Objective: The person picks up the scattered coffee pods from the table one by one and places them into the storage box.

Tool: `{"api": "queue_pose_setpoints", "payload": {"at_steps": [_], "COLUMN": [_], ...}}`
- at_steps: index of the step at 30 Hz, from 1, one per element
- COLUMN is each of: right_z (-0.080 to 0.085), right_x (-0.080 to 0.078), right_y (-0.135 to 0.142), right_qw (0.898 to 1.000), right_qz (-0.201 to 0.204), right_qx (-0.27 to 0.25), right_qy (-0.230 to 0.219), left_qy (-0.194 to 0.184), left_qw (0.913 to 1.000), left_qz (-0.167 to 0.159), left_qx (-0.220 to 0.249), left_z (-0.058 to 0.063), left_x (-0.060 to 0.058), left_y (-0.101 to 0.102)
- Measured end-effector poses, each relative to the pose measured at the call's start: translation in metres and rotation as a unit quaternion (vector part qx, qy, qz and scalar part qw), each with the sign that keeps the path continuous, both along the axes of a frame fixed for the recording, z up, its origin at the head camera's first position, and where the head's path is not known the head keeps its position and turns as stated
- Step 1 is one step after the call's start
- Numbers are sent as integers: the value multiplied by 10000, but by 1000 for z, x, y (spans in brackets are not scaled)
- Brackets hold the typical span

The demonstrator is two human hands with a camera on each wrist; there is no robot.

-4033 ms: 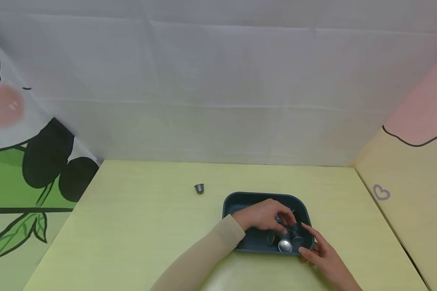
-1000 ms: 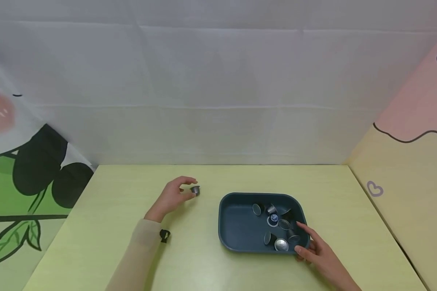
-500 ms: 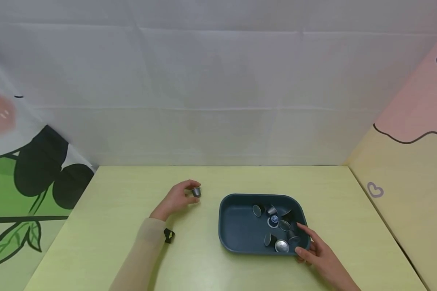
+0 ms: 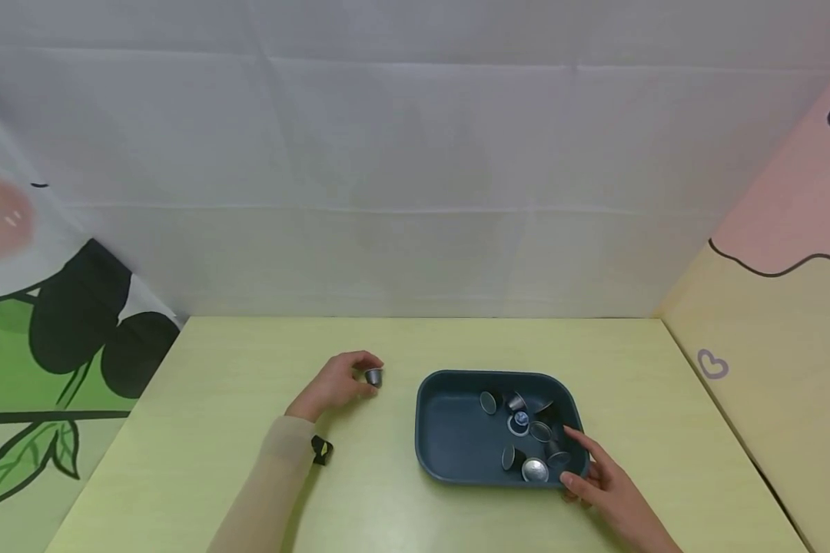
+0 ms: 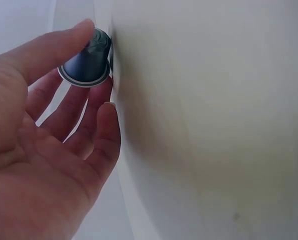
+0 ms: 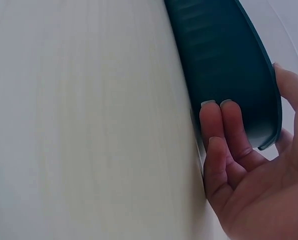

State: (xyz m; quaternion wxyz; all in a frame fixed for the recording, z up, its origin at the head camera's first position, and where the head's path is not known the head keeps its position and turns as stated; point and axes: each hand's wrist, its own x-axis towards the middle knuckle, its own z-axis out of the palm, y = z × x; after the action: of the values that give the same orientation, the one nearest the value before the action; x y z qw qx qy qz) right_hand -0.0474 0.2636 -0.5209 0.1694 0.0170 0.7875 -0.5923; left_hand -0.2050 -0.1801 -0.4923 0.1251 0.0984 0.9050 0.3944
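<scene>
My left hand [image 4: 337, 384] pinches a small metallic coffee capsule [image 4: 373, 376] between thumb and fingers, left of the tray at the table's rear half. In the left wrist view the capsule [image 5: 88, 62] shows a blue-grey body with its rimmed wide end downward, close to the table. Whether it touches the table I cannot tell. My right hand [image 4: 609, 484] grips the right front corner of a dark blue tray [image 4: 449, 449]. In the right wrist view, fingers [image 6: 211, 120] press the tray's outer wall [image 6: 224, 65]. Several more capsules [image 4: 535, 469] lie in the tray's right half, some tipped over.
The pale yellow table [image 4: 249, 361] ends at a white cloth backdrop [image 4: 415, 192]. A printed panel [image 4: 768, 369] stands along the right side, another printed sheet [image 4: 76, 346] on the left. A black wrist strap piece [image 4: 322, 449] juts from the left sleeve.
My left hand has gone from inside the tray to the lone capsule on the left and taken hold of it. The capsule has since shifted slightly toward me. My right hand stays at the tray corner.
</scene>
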Motion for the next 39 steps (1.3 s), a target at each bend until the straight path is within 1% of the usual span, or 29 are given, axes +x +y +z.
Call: {"api": "queue_pose_setpoints", "payload": {"at_steps": [4, 6, 9, 13, 20, 27, 31, 36, 39], "right_z": [1, 1, 0, 0, -1, -1, -2, -4, -4], "right_x": [1, 1, 1, 1, 2, 2, 1, 0, -1], "right_y": [-1, 0, -1, -1, 0, 0, 0, 2, 2], "right_qw": [10000, 10000, 9999, 9999, 9998, 9998, 9996, 9996, 9996], "right_qz": [-58, -12, -18, -65, 7, 6, 41, 106, 138], "right_qx": [18, 31, 72, 107, 99, 77, 94, -18, -71], "right_qy": [-23, 75, 101, 18, 171, 207, 249, 245, 252], "left_qy": [-27, -19, 3, 4, 4, 223, 367, 524, 615], "left_qw": [10000, 9999, 9999, 9999, 9998, 9996, 9991, 9983, 9976], "left_qz": [61, 89, 89, 106, 187, 120, 69, 39, -38], "left_qx": [-27, -50, -54, -16, 6, 146, 184, 265, 300], "left_z": [0, 0, 0, 0, 2, 2, 6, 15, 21], "left_x": [0, 1, 1, 3, 5, 4, 5, 7, 9], "left_y": [0, 0, 0, 0, -1, -1, 1, 4, 6]}}
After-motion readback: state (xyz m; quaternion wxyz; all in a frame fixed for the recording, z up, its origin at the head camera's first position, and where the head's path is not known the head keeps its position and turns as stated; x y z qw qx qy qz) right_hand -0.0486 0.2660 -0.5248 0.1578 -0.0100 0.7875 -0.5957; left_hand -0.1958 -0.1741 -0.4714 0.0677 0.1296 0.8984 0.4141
